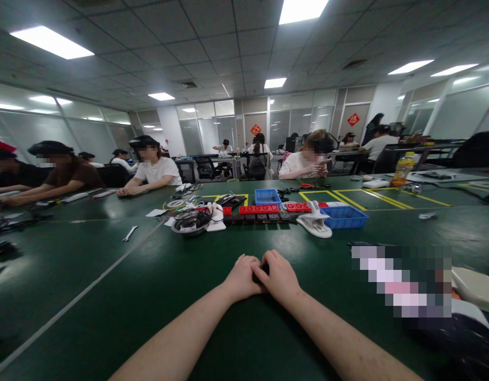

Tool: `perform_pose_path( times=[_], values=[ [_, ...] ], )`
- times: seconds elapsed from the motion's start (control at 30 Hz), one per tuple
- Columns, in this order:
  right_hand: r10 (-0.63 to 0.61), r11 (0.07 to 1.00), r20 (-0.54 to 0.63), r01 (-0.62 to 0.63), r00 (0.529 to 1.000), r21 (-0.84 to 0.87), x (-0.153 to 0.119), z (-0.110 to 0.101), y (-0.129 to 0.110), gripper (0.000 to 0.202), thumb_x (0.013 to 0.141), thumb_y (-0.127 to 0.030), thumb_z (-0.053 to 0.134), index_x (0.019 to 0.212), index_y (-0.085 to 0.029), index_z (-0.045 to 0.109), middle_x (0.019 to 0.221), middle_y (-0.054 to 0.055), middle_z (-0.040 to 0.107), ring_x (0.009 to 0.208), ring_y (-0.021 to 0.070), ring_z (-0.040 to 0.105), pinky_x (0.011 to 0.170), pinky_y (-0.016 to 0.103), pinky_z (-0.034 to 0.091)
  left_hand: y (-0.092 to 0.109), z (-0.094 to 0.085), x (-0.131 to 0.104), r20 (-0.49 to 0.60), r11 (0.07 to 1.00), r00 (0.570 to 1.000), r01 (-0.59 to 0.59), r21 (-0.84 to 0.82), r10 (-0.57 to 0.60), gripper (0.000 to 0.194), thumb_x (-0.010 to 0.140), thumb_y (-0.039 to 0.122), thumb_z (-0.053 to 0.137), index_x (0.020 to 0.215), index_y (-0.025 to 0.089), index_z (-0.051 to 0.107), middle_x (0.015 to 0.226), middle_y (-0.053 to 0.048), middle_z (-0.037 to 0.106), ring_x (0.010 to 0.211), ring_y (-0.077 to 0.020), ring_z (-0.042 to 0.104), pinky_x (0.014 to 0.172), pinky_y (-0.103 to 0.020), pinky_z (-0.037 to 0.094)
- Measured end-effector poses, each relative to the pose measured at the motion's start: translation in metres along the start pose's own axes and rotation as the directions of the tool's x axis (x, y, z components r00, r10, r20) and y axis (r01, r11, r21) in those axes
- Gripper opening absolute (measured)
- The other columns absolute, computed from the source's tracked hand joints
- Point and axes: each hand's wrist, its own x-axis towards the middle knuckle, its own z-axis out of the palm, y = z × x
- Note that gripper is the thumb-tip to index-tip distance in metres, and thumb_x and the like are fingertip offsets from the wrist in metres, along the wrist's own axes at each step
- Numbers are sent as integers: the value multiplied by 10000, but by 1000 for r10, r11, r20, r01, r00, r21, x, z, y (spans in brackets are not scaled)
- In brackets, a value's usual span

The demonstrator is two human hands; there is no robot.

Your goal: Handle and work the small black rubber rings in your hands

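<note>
On the green table (205, 259), my left hand (244, 278) and my right hand (279, 276) rest together in the middle of the view. Their fingers are curled and touch each other. Between them shows a small dark patch, perhaps part of a black object; most of it is hidden by the fingers, so I cannot make out what it is. Beyond the hands lies a row of red and black blocks (264, 217), nearest to them of the things on the table.
Past my hands are a bowl of cables (191, 222), a white stand (316, 225), a blue bin (343, 217) and a smaller blue bin (267, 197). A wrench (129, 233) lies left. A bottle (403, 170) stands back right. Several people sit around.
</note>
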Motion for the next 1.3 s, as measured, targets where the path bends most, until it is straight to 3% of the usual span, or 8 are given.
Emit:
perform_pose_path(
  times=[0.2,0.37,0.53,0.67,0.8,1.07,1.2,1.3],
  values=[
    [-80,983,-7,80,997,166,1,0,2,74,760,-202,504,695,-182,533,731,32,534,736,174,512,681,303,423,-2,-4,0,9,993,1000,-22,-112,24,284,580,279,714,822,163,622,933,-38,582,903,-227,527,838,-335,393],
    [-175,930,-14,170,985,325,1,-7,-2,141,784,-144,431,799,-186,565,812,34,591,803,153,542,747,291,439,-11,-5,3,28,972,997,-62,-228,70,336,648,213,681,969,160,596,1013,-34,583,941,-192,539,844,-283,407],
    [-211,894,9,190,977,405,-4,-4,-4,254,650,-23,391,694,-201,566,692,-27,603,719,126,568,881,333,380,-16,-4,6,72,966,992,-84,-244,105,324,571,138,718,879,152,619,992,-17,592,941,-189,540,862,-280,401],
    [-125,900,17,106,992,423,-4,0,0,226,643,-40,361,583,-188,521,601,-16,564,642,134,552,674,270,446,-6,-8,5,104,976,988,-95,-195,117,182,571,187,726,722,150,631,893,3,604,892,-189,543,834,-276,403],
    [-73,900,23,56,997,432,-3,1,3,205,678,-61,366,615,-180,520,598,-15,562,604,122,545,579,223,438,1,-11,3,111,988,988,-90,-126,104,237,584,260,727,789,180,639,891,8,601,893,-198,535,816,-283,405],
    [-92,943,-52,104,994,316,-4,-8,-3,146,749,-223,496,869,-166,555,874,55,576,855,191,504,792,330,382,-3,-4,0,-14,999,1000,-20,34,20,408,598,323,693,963,195,563,1022,-45,554,973,-237,496,906,-376,341],
    [-7,999,-35,9,999,53,-3,-5,-3,262,733,-343,550,911,-154,521,889,78,541,861,225,487,764,353,374,1,2,-2,-70,994,997,38,102,-31,433,578,335,691,952,181,537,1007,-55,541,991,-254,486,978,-451,241],
    [47,995,-2,-47,999,-93,-3,0,-2,154,780,-317,493,816,-168,509,811,61,530,793,207,494,706,323,378,5,7,-2,-91,987,993,80,139,-68,392,576,316,683,914,178,539,969,-51,549,974,-256,495,993,-480,204]
  ],
)
